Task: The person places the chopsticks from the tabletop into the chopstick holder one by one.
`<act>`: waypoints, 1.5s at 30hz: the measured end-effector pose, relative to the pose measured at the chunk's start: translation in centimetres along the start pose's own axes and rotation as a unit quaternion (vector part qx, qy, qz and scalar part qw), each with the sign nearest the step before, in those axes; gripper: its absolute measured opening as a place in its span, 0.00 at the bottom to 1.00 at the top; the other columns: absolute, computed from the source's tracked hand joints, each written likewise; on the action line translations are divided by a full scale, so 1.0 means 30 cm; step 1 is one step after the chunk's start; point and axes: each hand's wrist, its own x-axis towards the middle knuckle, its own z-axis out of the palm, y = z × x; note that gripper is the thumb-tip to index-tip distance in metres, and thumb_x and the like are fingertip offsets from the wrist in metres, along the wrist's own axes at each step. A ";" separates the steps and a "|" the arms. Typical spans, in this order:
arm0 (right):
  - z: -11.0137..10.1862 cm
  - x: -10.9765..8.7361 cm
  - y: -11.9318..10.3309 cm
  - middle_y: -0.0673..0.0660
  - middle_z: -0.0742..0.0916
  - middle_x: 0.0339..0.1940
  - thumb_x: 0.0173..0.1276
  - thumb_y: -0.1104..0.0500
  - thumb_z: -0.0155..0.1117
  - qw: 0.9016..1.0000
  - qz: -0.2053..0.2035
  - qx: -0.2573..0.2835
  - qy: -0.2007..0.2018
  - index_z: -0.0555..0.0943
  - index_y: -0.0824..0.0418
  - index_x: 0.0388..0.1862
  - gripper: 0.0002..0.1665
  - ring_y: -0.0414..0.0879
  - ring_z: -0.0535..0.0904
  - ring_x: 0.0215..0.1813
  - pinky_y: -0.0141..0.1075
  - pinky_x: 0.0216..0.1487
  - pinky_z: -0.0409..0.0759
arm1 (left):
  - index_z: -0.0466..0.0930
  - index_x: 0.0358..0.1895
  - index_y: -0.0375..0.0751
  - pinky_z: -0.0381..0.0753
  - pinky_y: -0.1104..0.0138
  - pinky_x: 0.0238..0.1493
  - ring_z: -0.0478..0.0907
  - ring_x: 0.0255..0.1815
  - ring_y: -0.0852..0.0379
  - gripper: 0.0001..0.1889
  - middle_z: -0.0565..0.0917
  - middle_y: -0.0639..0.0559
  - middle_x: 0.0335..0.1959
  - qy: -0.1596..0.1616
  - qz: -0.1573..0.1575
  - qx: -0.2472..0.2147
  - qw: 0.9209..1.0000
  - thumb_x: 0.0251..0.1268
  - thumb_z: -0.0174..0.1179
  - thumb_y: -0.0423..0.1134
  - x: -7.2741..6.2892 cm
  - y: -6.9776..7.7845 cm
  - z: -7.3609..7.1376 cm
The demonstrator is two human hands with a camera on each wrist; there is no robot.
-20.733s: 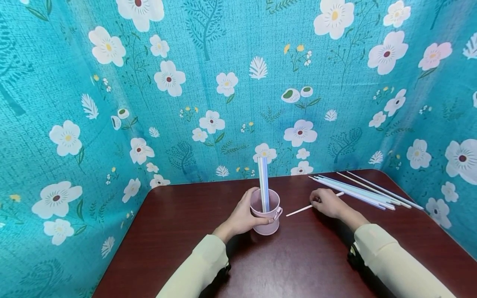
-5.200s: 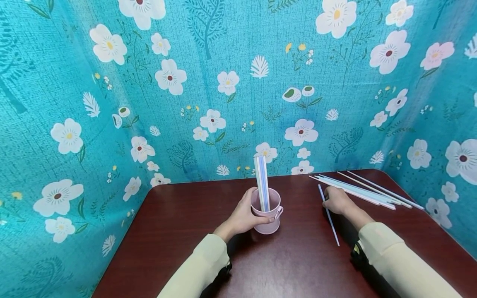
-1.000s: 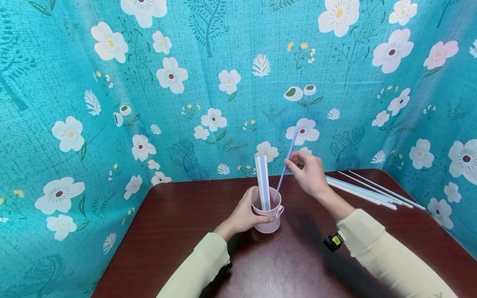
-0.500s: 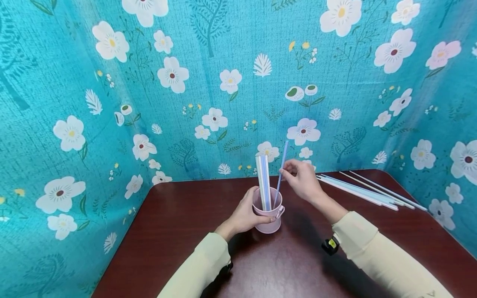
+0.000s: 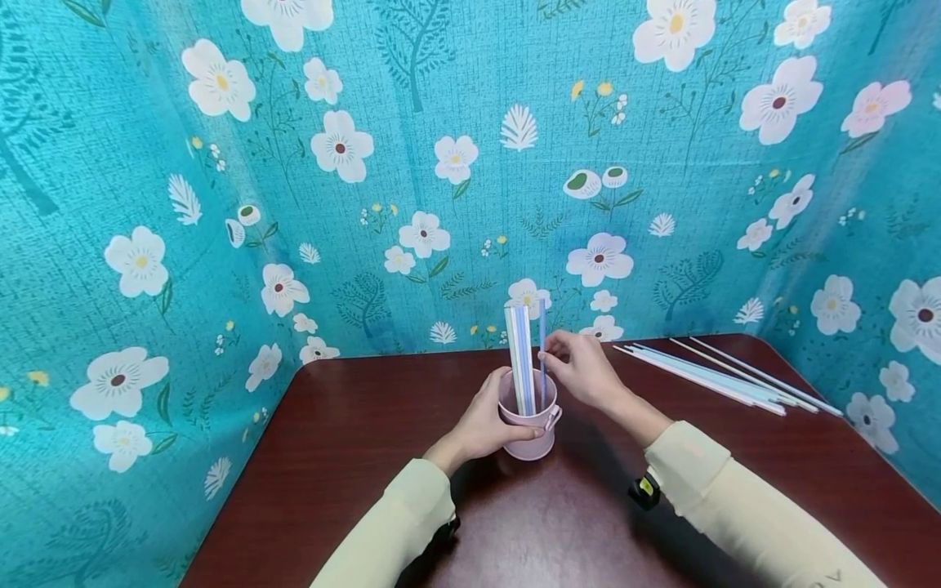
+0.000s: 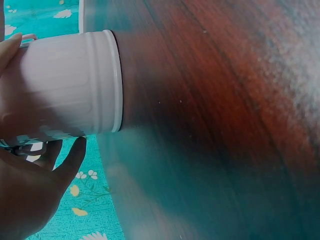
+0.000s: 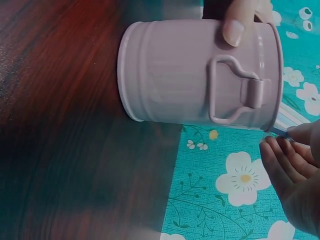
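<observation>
A small pink metal bucket (image 5: 528, 445) with ear-shaped side handles stands upright on the table. My left hand (image 5: 478, 423) grips it from the left, thumb across the front near the rim. Several pale and blue thin sticks (image 5: 519, 355) stand bunched inside, leaning slightly left. A single blue stick (image 5: 543, 327) is pinched between thumb and fingers of my right hand (image 5: 586, 371), its lower end down inside the bucket at the right. In the right wrist view, the fingertips of the right hand (image 7: 297, 170) are close beside the bucket's rim (image 7: 276, 75).
On the right of the dark red table (image 5: 353, 457) lies a loose, spread pile of pale blue, white and cream sticks (image 5: 706, 376). A turquoise flowered cloth (image 5: 441, 204) hangs behind and along both sides of the table.
My right hand has lifted the blue stick off the table, brought it left, and lowered it upright into the bucket. The bunch inside is thicker than 20.7 s ago. My left hand keeps its grip.
</observation>
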 end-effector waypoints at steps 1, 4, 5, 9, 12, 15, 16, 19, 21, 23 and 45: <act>0.003 -0.001 0.000 0.54 0.89 0.30 0.71 0.64 0.68 1.000 -0.001 -0.001 -0.004 0.84 0.64 0.37 0.03 0.45 0.85 0.33 0.43 0.37 0.84 | 0.59 0.74 0.50 0.73 0.57 0.67 0.72 0.64 0.56 0.52 0.70 0.52 0.66 -0.001 0.000 -0.001 1.000 0.47 0.82 0.47 0.000 0.001 0.000; 0.010 -0.005 0.001 0.54 0.88 0.30 0.70 0.65 0.68 1.000 -0.003 -0.005 -0.010 0.84 0.64 0.36 0.02 0.45 0.85 0.34 0.46 0.40 0.85 | 0.58 0.75 0.50 0.73 0.57 0.66 0.73 0.64 0.56 0.52 0.70 0.52 0.66 -0.005 -0.001 -0.005 1.000 0.48 0.82 0.47 0.000 0.002 -0.002; 0.012 -0.007 0.000 0.55 0.88 0.30 0.70 0.65 0.68 1.000 -0.004 -0.005 -0.011 0.84 0.64 0.36 0.02 0.46 0.85 0.34 0.47 0.40 0.85 | 0.58 0.75 0.50 0.73 0.57 0.66 0.73 0.64 0.56 0.52 0.70 0.52 0.66 -0.005 -0.001 -0.005 1.000 0.48 0.82 0.47 0.000 0.003 -0.002; 0.020 -0.009 0.004 0.54 0.88 0.30 0.70 0.65 0.68 1.000 -0.003 -0.008 -0.015 0.84 0.64 0.36 0.02 0.45 0.85 0.33 0.44 0.39 0.84 | 0.58 0.75 0.50 0.72 0.57 0.67 0.72 0.64 0.56 0.52 0.70 0.52 0.66 -0.006 -0.001 -0.002 1.000 0.48 0.82 0.47 -0.001 0.006 -0.004; 0.025 -0.007 0.006 0.54 0.88 0.30 0.70 0.65 0.68 1.000 0.000 -0.009 -0.020 0.84 0.65 0.36 0.03 0.44 0.84 0.33 0.42 0.38 0.83 | 0.58 0.75 0.49 0.72 0.58 0.67 0.72 0.65 0.56 0.52 0.70 0.52 0.67 -0.006 0.001 -0.001 1.000 0.48 0.82 0.46 -0.002 0.009 -0.005; 0.029 -0.005 0.006 0.54 0.89 0.31 0.70 0.64 0.68 1.000 0.004 -0.009 -0.022 0.84 0.64 0.37 0.04 0.44 0.84 0.34 0.42 0.39 0.83 | 0.58 0.74 0.49 0.72 0.58 0.67 0.72 0.65 0.56 0.52 0.70 0.52 0.67 -0.006 0.003 -0.002 1.000 0.48 0.82 0.46 -0.003 0.011 -0.006; 0.029 -0.006 0.006 0.54 0.89 0.32 0.70 0.63 0.68 1.000 0.007 -0.009 -0.023 0.84 0.64 0.37 0.04 0.44 0.85 0.34 0.42 0.39 0.83 | 0.58 0.74 0.49 0.72 0.58 0.67 0.72 0.65 0.56 0.52 0.70 0.52 0.67 -0.006 0.003 -0.001 1.000 0.48 0.82 0.46 -0.004 0.012 -0.006; 0.030 -0.006 0.008 0.54 0.89 0.33 0.70 0.63 0.69 1.000 0.011 -0.008 -0.024 0.85 0.64 0.38 0.04 0.44 0.85 0.35 0.44 0.40 0.84 | 0.58 0.74 0.49 0.72 0.58 0.67 0.72 0.64 0.56 0.52 0.70 0.52 0.66 -0.006 0.003 -0.001 1.000 0.47 0.82 0.47 -0.005 0.011 -0.008; 0.029 -0.007 0.010 0.54 0.89 0.33 0.70 0.63 0.69 1.000 0.014 -0.006 -0.024 0.85 0.64 0.39 0.03 0.45 0.86 0.35 0.44 0.41 0.84 | 0.58 0.75 0.49 0.72 0.58 0.67 0.72 0.65 0.56 0.52 0.70 0.52 0.67 -0.005 0.004 -0.001 1.000 0.48 0.82 0.47 -0.005 0.008 -0.007; 0.026 -0.010 0.013 0.54 0.89 0.34 0.70 0.63 0.70 1.000 0.018 -0.006 -0.025 0.85 0.63 0.39 0.03 0.45 0.86 0.36 0.44 0.41 0.84 | 0.58 0.75 0.49 0.72 0.58 0.67 0.72 0.65 0.56 0.52 0.70 0.52 0.67 -0.006 0.005 -0.002 1.000 0.48 0.82 0.47 -0.005 0.005 -0.006; -0.156 -0.026 0.061 0.58 0.90 0.37 0.71 0.61 0.68 0.998 0.045 -0.038 -0.005 0.85 0.63 0.43 0.06 0.52 0.87 0.39 0.52 0.45 0.85 | 0.60 0.74 0.48 0.70 0.58 0.68 0.72 0.65 0.57 0.52 0.71 0.52 0.66 0.003 0.012 -0.001 1.000 0.46 0.83 0.45 0.001 0.005 -0.001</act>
